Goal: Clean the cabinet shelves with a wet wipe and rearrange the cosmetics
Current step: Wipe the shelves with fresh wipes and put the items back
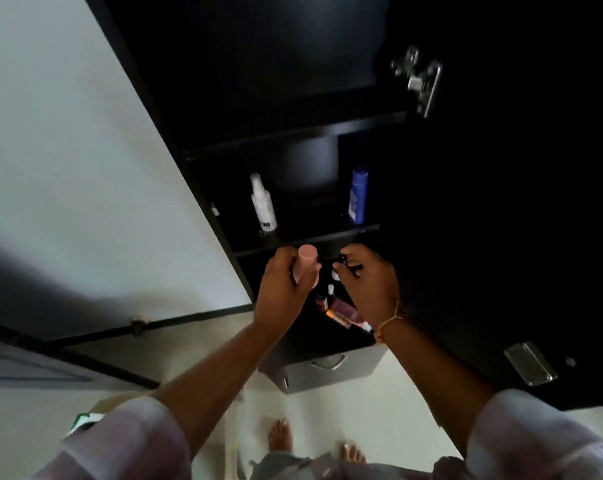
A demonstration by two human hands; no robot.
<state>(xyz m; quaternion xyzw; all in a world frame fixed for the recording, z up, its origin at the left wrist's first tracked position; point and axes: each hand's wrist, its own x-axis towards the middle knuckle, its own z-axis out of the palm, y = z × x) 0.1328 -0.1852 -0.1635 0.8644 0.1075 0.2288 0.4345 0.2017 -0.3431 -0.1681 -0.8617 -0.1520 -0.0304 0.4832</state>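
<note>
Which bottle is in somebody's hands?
The pink bottle: the left hand grips it. The white spray bottle and the blue bottle stand untouched on the shelf above.

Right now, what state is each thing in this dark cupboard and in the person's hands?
Cabinet door: swung open.
White spray bottle: upright on the middle shelf.
Blue bottle: upright, same shelf, right side.
Pink bottle: gripped in the left hand.
Small dark item: pinched by the right hand, too blurred to name.
Loose cosmetics: lying jumbled on the lower shelf.
Drawer: looks shut.
</note>
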